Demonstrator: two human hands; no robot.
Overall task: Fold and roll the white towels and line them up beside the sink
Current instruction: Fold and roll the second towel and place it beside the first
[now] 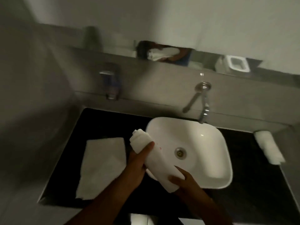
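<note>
While no writing is legible in the dim, blurred view, a folded white towel [101, 166] lies flat on the dark bench [65, 159]. Beside it, the left hand [138, 166] and right hand [183, 181] hold a rolled towel [155, 161] over the sink [211, 143] rim, fingers wrapped around it. Another rolled towel [268, 146] lies far right.

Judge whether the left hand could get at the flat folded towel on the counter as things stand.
Probably not yet: the left hand is gripping the rolled towel together with the right hand. The flat towel lies uncovered on the black counter just beside it, so once freed, the way looks open.
</note>
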